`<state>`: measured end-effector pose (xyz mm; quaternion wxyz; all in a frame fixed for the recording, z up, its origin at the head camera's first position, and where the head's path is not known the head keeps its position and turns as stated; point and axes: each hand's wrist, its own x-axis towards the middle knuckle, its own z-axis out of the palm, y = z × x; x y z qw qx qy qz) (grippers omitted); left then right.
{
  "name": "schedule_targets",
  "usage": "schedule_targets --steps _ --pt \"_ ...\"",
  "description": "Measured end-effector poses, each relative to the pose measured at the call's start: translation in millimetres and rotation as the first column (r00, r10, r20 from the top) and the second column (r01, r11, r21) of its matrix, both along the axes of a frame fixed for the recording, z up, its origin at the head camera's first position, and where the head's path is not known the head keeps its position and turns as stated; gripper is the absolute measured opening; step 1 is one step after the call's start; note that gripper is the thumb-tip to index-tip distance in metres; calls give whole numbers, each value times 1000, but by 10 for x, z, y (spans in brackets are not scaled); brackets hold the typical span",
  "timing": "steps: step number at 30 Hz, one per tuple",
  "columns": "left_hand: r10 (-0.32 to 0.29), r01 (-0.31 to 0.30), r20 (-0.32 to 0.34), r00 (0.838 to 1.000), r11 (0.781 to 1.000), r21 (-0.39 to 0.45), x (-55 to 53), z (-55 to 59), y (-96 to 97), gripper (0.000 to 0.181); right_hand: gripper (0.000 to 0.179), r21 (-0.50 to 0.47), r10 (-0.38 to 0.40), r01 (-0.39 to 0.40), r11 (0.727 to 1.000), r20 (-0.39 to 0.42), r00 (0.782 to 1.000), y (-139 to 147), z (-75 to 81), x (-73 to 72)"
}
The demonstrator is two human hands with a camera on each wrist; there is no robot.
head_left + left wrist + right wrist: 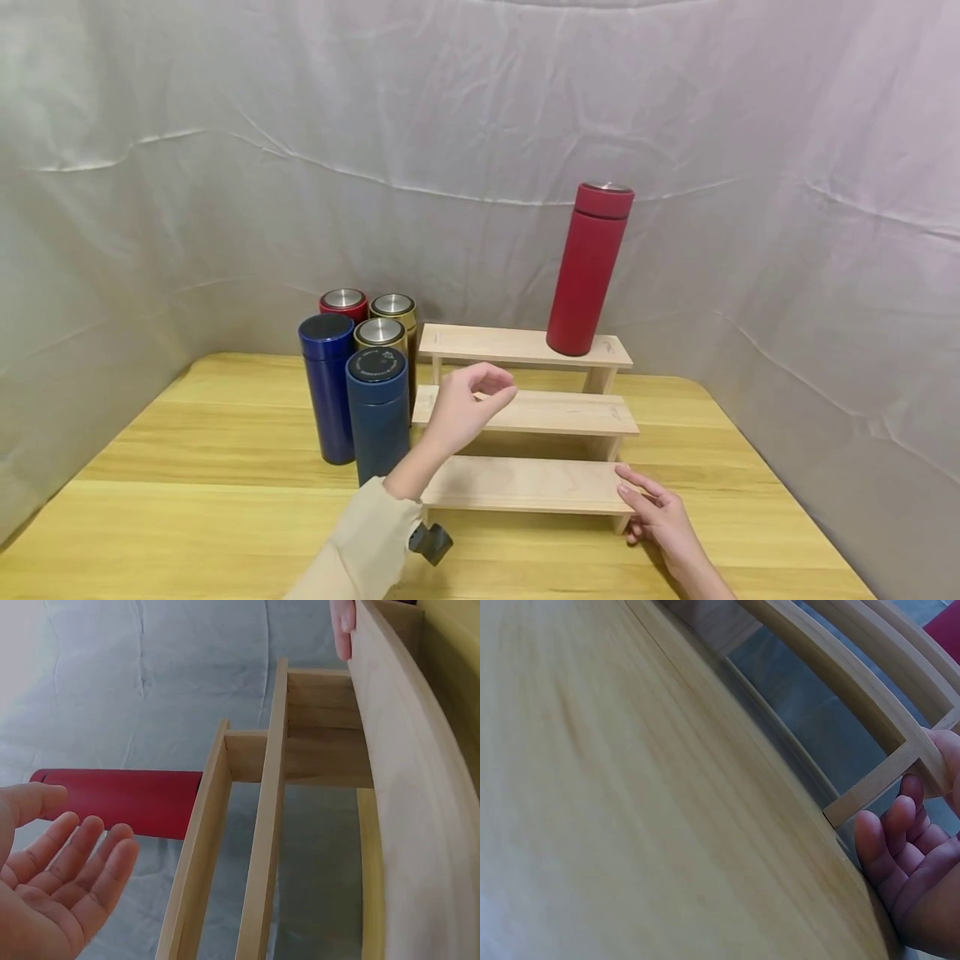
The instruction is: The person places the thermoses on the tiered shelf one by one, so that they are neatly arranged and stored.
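We count six bottles [327, 400]: one red bottle [590, 271] near the right edge of the top step [487, 343]; toward the left edge of the table [187, 500], one red, two gold, two blue. We log one stand [525, 487], three steps, one table, two hands [465, 404].

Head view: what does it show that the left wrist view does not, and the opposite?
Only the head view: two blue bottles, two gold bottles and a second red bottle.

Only the left wrist view: the palm of the left hand.

Both: the rack, the red bottle on its top tier, the table, the cloth, part of the right hand.
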<state>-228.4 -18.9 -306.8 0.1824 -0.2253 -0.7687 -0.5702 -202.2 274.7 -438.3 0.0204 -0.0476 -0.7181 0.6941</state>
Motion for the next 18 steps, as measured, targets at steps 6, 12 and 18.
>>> schedule_targets --steps 6,12,18 --pt "1 -1 4 1000 1000 -12 77 -43 -61 11 23 -4 -2 2 1000 -3 1000 -7 5 3" --pt "-4 4 26 1000 1000 -10 142 -63 -154 9 24 -9 -8 8 1000 -12 1000 -14 12 14" --pt "-13 14 35 999 1000 -11 218 -62 -244 11 23 -6 -7 7 1000 -1 1000 -13 20 23"
